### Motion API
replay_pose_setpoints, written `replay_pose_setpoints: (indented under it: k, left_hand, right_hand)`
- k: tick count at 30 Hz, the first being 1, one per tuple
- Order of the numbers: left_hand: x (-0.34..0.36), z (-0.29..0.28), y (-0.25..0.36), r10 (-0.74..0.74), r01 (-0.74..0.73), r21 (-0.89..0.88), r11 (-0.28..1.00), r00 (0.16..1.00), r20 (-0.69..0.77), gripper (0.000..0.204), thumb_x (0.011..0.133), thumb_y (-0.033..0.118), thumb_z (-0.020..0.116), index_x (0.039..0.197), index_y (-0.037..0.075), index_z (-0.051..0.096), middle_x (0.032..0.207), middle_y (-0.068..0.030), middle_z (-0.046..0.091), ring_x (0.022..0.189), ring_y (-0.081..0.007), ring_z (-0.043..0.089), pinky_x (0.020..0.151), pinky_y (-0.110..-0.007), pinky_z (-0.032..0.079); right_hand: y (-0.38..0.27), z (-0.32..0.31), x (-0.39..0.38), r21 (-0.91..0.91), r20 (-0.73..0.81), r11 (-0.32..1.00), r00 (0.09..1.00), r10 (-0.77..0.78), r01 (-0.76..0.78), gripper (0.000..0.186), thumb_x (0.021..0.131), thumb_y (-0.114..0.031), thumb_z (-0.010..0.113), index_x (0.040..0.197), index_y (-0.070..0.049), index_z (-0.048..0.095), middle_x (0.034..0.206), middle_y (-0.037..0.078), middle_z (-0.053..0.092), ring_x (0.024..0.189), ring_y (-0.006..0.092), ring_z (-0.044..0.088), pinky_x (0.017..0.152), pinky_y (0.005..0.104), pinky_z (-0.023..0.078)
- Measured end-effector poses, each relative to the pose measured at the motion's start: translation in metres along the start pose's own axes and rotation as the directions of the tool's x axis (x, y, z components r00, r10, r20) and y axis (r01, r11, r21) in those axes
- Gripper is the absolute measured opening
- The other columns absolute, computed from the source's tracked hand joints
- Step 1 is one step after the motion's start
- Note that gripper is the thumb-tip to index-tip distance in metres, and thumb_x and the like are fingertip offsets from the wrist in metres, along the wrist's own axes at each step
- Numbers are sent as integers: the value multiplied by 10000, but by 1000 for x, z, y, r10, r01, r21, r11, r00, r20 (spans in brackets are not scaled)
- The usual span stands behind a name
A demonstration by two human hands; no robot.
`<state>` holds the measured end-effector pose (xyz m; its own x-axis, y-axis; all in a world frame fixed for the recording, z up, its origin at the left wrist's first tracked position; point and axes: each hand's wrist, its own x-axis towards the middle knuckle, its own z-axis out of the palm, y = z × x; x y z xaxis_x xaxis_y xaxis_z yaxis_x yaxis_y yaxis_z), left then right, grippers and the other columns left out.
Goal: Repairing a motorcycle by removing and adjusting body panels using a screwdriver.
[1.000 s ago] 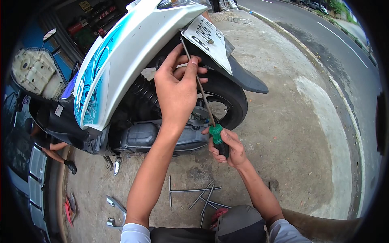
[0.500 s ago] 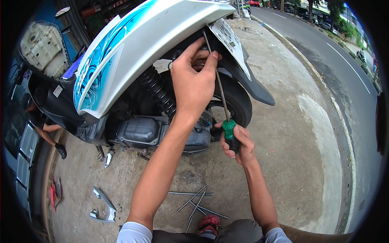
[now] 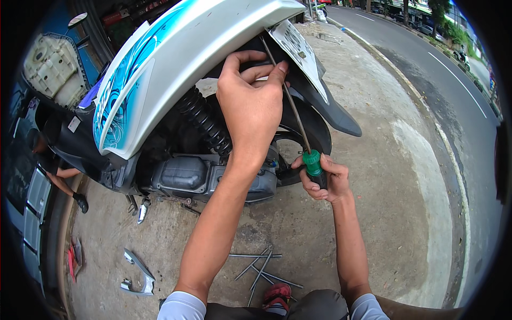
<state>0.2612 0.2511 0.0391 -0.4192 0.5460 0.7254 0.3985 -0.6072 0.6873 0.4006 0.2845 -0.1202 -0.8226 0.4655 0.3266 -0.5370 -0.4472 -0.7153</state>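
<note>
A long screwdriver with a green and black handle (image 3: 312, 161) slants up under the tail of a scooter with a white and blue body panel (image 3: 176, 74). My right hand (image 3: 332, 181) is closed round the handle. Higher up, my left hand (image 3: 253, 98) steadies the metal shaft between thumb and fingers. The shaft's tip reaches the dark underside beside the tilted licence plate (image 3: 298, 50); what it touches there is hidden. Below the plate is the black rear mudguard (image 3: 341, 118), with the rear wheel (image 3: 314, 125) behind the shaft.
Several metal rods (image 3: 261, 269) lie crossed on the concrete near my foot. A silver grab rail (image 3: 144, 274) rests at the lower left. A coil shock absorber (image 3: 205, 120) and engine cover (image 3: 184, 173) sit beside my left forearm. Another person (image 3: 58, 165) is at far left; a road (image 3: 421, 69) runs right.
The screwdriver handle and my right hand have swung slightly right. My left hand has shifted a little left and its index finger has straightened along the shaft's upper part.
</note>
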Motion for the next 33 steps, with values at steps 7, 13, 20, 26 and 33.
replay_pose_setpoints:
  k: [7,13,20,26,33]
  left_hand:
    - [-41,-23,-13,-207,199,73,977,968,141,228,804,52,630,962,-78,529,685,-128,643,570,-132,625,499,-228,476]
    - [-67,6,-32,-285,327,-90,941,905,315,143,813,48,616,754,-69,557,617,-98,614,550,-81,583,489,-250,449]
    - [-70,-2,-37,-218,236,-116,965,964,149,87,758,-51,605,688,-68,554,572,-68,578,518,-54,530,457,-229,411]
    - [-66,14,-49,-267,359,-396,845,925,270,54,786,-52,544,815,-78,582,662,-73,606,588,-75,561,537,-214,449]
    - [-61,0,-30,-311,391,-327,860,911,271,39,772,-36,596,780,-74,601,655,-77,587,560,-92,545,509,-215,422]
  right_hand:
    - [8,4,19,-72,-87,996,994,-63,57,552,880,-418,459,1047,107,490,535,104,432,302,93,304,262,211,239]
    - [25,-6,5,-969,-76,189,540,-838,158,284,933,-258,496,975,16,555,607,50,506,414,73,377,382,199,275]
    - [26,51,-6,-569,-533,796,645,-548,207,430,953,-396,393,946,6,547,590,45,514,440,97,441,398,198,302]
    - [27,10,-40,205,-109,978,993,45,-22,338,949,-392,403,1034,-68,447,627,9,420,474,50,372,346,139,243]
    - [42,72,-22,-111,-626,909,682,-378,402,369,951,-417,348,1052,-70,421,706,11,410,488,66,367,270,173,259]
